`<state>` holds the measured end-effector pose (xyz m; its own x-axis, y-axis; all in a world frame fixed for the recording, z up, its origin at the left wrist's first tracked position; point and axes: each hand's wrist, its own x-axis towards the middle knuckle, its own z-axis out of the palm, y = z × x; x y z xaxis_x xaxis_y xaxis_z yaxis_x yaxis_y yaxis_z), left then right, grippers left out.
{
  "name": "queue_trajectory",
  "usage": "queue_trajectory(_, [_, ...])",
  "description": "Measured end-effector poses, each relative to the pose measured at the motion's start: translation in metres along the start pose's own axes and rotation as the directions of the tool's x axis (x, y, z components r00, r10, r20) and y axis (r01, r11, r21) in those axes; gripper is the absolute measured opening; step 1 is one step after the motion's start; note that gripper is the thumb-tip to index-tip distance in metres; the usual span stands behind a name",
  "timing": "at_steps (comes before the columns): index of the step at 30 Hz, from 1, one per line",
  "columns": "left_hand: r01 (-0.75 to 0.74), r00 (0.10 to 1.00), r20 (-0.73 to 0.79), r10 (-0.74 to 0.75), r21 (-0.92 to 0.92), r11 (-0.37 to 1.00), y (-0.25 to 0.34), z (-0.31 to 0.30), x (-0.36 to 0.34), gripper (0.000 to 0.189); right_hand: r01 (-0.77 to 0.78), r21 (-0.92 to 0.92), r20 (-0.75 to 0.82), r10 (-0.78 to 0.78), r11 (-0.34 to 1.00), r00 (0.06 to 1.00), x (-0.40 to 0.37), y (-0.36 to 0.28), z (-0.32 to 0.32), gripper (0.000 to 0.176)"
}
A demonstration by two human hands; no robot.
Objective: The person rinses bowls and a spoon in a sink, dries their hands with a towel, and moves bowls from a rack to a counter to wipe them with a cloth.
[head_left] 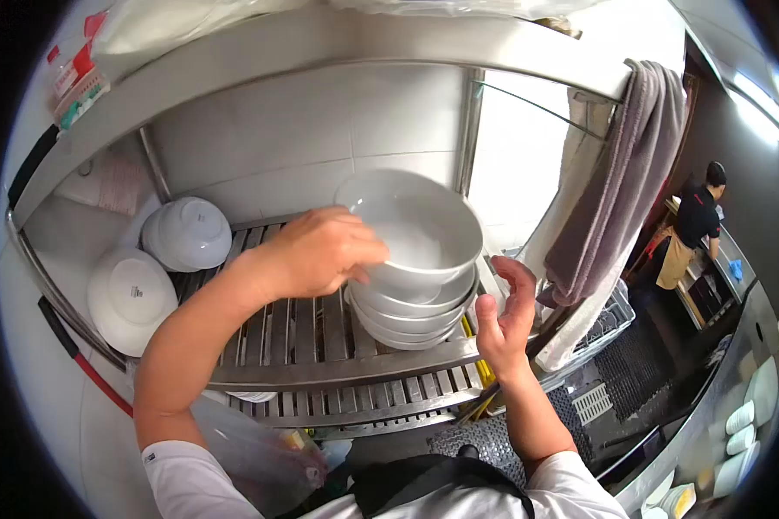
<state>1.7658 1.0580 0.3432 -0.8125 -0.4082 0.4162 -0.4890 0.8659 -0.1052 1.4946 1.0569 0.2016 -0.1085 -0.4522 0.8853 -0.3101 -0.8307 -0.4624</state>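
Note:
A large white bowl (407, 221) sits tilted on top of a stack of white bowls (407, 324) on the slatted metal shelf (307, 333). My left hand (325, 251) is at the left rim of the top bowl, its fingers curled; whether they grip the rim is hard to see. To the right of the stack, my right hand (506, 320) is raised with thumb and fingers apart, holding nothing.
Smaller upturned bowls (186, 233) and an oval white dish (132, 301) are at the shelf's left end. A grey towel (614, 182) hangs at the right. Further right, a person (697, 221) stands at a counter. White dishes (740, 441) lie lower right.

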Motion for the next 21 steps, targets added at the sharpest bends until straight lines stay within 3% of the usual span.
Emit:
queue_trajectory(3, [-0.021,0.991,0.134,0.025,-0.026,0.999,0.001,0.014,0.005,0.026,-0.007,-0.027,0.033,0.008,1.000,0.999,0.004,-0.003,-0.007,0.054])
queue_trajectory(7, [-0.024,0.997,0.074,0.032,-0.109,0.994,-0.002,0.022,0.002,0.036,0.025,-0.056,0.075,-0.020,0.998,0.997,0.008,-0.003,-0.006,0.055])
queue_trajectory(16, [0.089,0.991,0.115,-0.069,-0.176,0.980,-0.001,0.022,-0.005,0.050,-0.030,-0.039,0.149,0.036,0.999,0.988,0.004,0.003,0.008,0.056])
queue_trajectory(19, [-0.068,0.983,-0.181,0.042,-0.137,0.988,-0.003,0.025,-0.007,0.058,-0.062,-0.050,0.173,0.070,0.997,0.982,0.002,0.003,0.010,0.058])
queue_trajectory(21, [0.086,0.933,-0.335,-0.134,-0.156,0.984,-0.006,0.029,-0.020,0.064,-0.047,-0.058,0.179,0.056,0.997,0.982,0.005,0.003,0.012,0.057])
